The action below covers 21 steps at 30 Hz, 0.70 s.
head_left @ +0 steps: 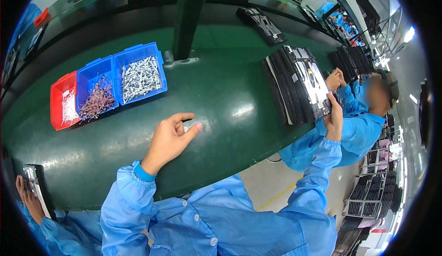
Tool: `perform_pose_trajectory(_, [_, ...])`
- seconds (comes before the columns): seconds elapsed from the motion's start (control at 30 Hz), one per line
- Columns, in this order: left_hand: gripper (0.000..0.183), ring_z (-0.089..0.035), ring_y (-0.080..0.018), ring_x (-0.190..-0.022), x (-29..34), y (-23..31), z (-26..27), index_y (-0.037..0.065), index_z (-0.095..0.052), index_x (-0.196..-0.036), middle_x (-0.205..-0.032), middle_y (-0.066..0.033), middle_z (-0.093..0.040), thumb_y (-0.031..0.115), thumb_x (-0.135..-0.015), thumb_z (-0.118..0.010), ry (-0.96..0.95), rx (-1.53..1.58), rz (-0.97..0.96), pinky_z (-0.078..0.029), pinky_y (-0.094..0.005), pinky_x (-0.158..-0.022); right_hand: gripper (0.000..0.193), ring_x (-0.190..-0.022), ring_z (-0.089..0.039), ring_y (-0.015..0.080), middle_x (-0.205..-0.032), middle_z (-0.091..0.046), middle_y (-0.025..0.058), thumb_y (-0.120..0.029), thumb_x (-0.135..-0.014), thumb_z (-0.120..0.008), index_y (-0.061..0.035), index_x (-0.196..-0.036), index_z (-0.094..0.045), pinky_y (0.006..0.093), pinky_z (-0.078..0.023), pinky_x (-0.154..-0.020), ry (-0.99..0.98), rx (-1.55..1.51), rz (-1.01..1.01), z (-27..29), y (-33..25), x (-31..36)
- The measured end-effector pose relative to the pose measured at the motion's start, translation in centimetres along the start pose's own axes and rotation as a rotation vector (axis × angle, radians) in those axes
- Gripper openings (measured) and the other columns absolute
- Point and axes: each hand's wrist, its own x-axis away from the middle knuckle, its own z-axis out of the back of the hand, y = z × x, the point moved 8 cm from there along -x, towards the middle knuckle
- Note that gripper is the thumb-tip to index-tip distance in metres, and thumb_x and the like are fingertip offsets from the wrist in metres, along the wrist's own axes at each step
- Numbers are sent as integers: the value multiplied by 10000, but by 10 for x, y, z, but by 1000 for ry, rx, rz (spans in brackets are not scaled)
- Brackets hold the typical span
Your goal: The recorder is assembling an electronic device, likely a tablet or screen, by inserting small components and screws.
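Over the green tabletop, my left hand (169, 138) hovers or rests with its thumb and index finger apart and the other fingers curled. I see nothing held in it. At the right, my right hand (335, 117) grips the near right edge of a black flat unit with silvery parts (312, 82), on top of a stack of similar black units (286, 90). Its thumb lies along the side, and some of its fingers are hidden.
A red bin (56, 100) of white sticks and two blue bins (162, 67) of small parts stand at the left. Behind them rises a green post (185, 23). Another black unit (261, 26) lies at the back. Co-workers sit at right (363, 113) and lower left (34, 205).
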Motion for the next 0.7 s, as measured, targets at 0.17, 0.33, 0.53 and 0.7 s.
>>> perform_pose_trajectory(0.17, [377, -302, -11, -523, 3, 2, 7, -52, -656, -1167, -563, 93, -329, 193, -892, -734, 0, -7, -3, -246, -246, -487, 251, -686, -602, 137, -864, -683, 49, -262, -895, -732, -13, -865, -743, 265, -460, -635, 238, 768, 326, 3, -31, 14])
perform_pose_trajectory(0.33, [340, -300, -18, -524, 6, -1, 10, -41, -670, -1146, -564, 91, -335, 180, -894, -724, 27, -35, 35, -245, -257, -484, 193, -729, -533, 83, -853, -634, 17, -211, -906, -720, -18, -888, -725, 247, -415, -628, 419, 958, 889, -92, -63, 97])
perform_pose_trajectory(0.53, [214, -307, -38, -517, 8, 4, 16, 0, -712, -1055, -546, 73, -317, 142, -896, -702, 169, -46, -85, -261, -266, -479, 119, -582, -479, 5, -687, -574, -43, -115, -934, -686, -13, -873, -675, 176, -335, -503, -540, 569, 574, -239, 30, 151])
perform_pose_trajectory(0.7, [133, -302, -38, -479, 31, 38, 72, 45, -734, -970, -519, 51, -306, 55, -837, -740, 581, -228, -423, -242, -261, -442, 286, -407, -432, 34, -576, -538, -6, -215, -954, -675, -10, -765, -613, 203, -291, -381, -770, 390, 38, -303, 112, 154])
